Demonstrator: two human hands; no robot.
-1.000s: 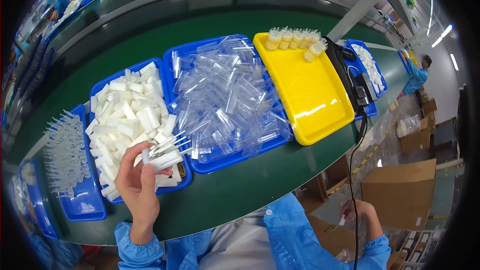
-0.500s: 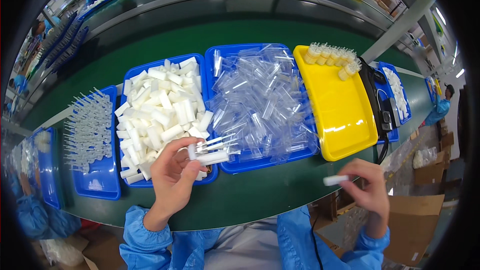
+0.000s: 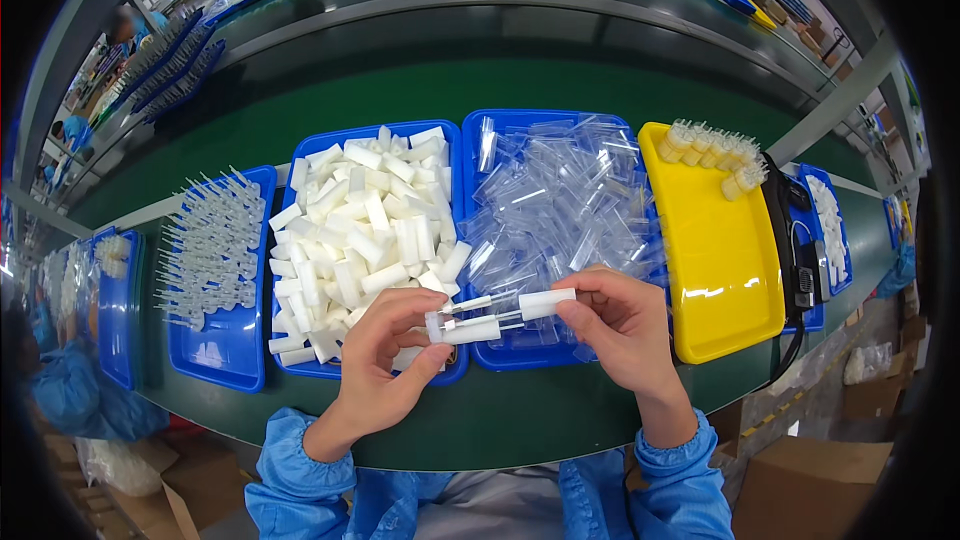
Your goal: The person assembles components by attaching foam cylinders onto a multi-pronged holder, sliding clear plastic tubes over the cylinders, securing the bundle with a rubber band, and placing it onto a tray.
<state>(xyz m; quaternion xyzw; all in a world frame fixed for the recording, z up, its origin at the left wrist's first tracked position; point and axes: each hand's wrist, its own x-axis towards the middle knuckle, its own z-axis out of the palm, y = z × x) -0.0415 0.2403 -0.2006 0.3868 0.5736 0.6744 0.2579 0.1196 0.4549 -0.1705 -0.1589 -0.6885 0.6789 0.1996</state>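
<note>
My left hand (image 3: 385,365) is closed on a small translucent plastic part (image 3: 433,327) with thin pale stems pointing right. A white cylindrical sleeve (image 3: 470,333) sits around one of the stems. Between thumb and fingers, my right hand (image 3: 630,340) grips another white cylinder (image 3: 546,302), its left end meeting the tip of a stem. Whether the stem has entered the cylinder I cannot tell. Both hands are over the front edges of two blue trays: one holds a heap of white cylinders (image 3: 365,210), the other a pile of clear plastic sleeves (image 3: 560,200).
At the left, a blue tray (image 3: 215,370) carries many thin-stemmed plastic parts. A yellow tray (image 3: 725,280) at the right has several assembled yellowish pieces (image 3: 715,150) at its far end. A black device with a cable (image 3: 800,250) stands beside it. All rest on a green belt (image 3: 400,80).
My right hand has come left with its white cylinder, from beyond the yellow tray's near edge to the stems in my left hand. The whole view has shifted slightly.
</note>
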